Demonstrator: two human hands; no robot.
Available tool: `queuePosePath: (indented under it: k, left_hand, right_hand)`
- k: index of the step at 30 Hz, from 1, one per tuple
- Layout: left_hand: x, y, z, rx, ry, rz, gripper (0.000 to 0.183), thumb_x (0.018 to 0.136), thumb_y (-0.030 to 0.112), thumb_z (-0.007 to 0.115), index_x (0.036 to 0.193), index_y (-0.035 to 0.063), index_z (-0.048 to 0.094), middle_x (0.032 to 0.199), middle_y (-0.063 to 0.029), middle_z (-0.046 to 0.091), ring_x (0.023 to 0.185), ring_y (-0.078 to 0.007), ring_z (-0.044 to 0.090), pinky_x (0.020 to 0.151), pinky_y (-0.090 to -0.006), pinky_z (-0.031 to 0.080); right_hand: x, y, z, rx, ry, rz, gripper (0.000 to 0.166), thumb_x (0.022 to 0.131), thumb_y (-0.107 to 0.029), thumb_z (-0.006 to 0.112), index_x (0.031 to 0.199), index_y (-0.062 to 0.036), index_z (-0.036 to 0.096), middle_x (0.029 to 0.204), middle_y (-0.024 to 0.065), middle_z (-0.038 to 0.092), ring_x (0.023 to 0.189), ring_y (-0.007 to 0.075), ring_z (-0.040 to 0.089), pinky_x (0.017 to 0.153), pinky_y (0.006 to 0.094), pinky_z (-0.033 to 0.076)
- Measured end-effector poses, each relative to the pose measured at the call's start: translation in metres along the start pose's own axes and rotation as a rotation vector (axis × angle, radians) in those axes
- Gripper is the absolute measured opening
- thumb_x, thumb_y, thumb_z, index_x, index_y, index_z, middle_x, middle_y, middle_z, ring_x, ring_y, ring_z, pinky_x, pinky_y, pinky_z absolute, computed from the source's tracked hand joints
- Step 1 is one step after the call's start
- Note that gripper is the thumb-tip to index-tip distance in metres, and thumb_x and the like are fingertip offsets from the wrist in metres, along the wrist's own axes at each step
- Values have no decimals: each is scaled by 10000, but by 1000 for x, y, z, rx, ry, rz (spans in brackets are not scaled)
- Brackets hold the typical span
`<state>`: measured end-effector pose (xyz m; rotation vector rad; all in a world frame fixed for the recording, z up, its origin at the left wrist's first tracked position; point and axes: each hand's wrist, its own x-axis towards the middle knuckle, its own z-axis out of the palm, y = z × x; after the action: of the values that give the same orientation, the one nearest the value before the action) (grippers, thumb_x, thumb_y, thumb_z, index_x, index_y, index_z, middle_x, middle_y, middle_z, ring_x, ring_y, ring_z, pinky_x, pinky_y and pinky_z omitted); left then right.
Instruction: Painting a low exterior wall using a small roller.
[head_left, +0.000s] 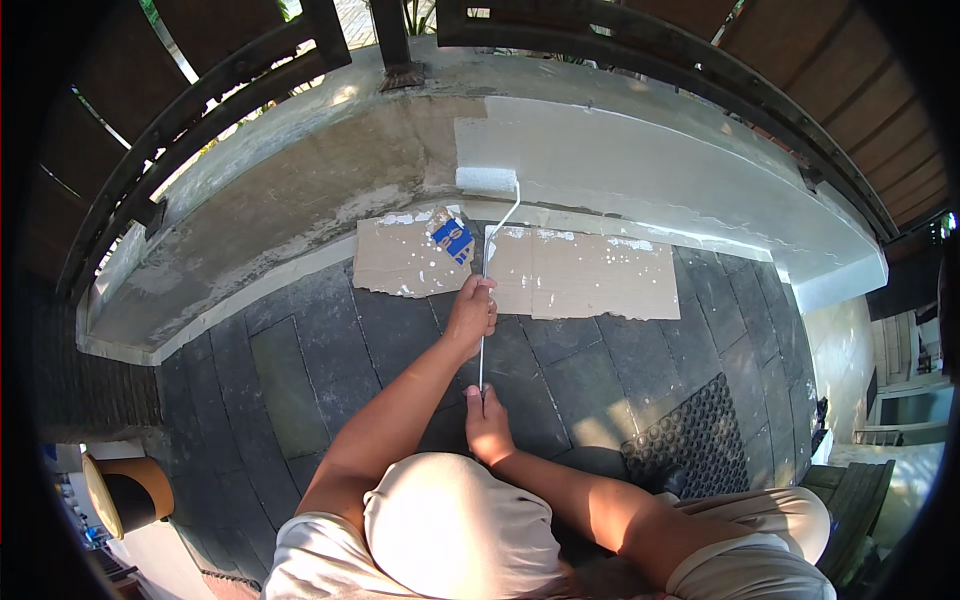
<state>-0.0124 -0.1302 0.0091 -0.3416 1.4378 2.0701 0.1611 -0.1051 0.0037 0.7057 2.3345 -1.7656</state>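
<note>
A paint roller with a white sleeve (486, 179) lies against the low wall (637, 154), at the left edge of its freshly whitened part; left of it the wall is brown-grey and stained. My left hand (471, 315) grips the upper part of the roller's thin metal rod (484, 262). Nearer my body, my right hand (487, 424) is closed around the lower end of the rod. Two pieces of paint-spattered cardboard (397, 259) (600, 277) lie on the floor along the wall's foot, the left one with a blue printed patch.
Dark floor tiles (397, 330) spread below the wall. A black rubber mat (694, 439) lies at the lower right, near my knee. A brown fence (225, 97) stands over the wall. A round orange and black container (131, 491) is at the lower left.
</note>
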Motion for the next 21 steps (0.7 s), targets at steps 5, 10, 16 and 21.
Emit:
queuePosePath:
  k: [5,10,16,21]
  left_hand:
    - [-13,10,7,-6,9,23,148,1003,251,385,1034,139,477,665,19,384,478,-52,307,403,-218,212]
    - [-43,51,25,-36,5,214,192,1018,304,391,1030,138,488,656,37,374,485,-41,306,403,-204,219]
    - [-57,66,26,-1,35,232,192,1018,307,401,1025,140,497,651,41,376,491,-37,312,408,-195,238]
    - [-61,65,16,28,45,268,203,1018,314,404,1022,137,503,645,43,374,492,-36,315,407,-197,238]
  right_hand:
    - [-7,-10,-5,-19,-4,-17,353,991,-338,416,1018,4,500,796,288,601,822,501,576,683,519,447]
    - [-4,-26,-15,46,9,-246,256,993,-246,434,1012,-6,521,687,165,562,609,299,577,604,385,447]
    - [-10,-41,-12,63,-28,-239,233,991,-224,428,1040,-11,509,697,169,566,618,307,586,607,388,450]
    - [-14,-44,-2,117,-32,-285,235,989,-228,428,1043,-13,506,733,192,582,675,344,615,630,390,462]
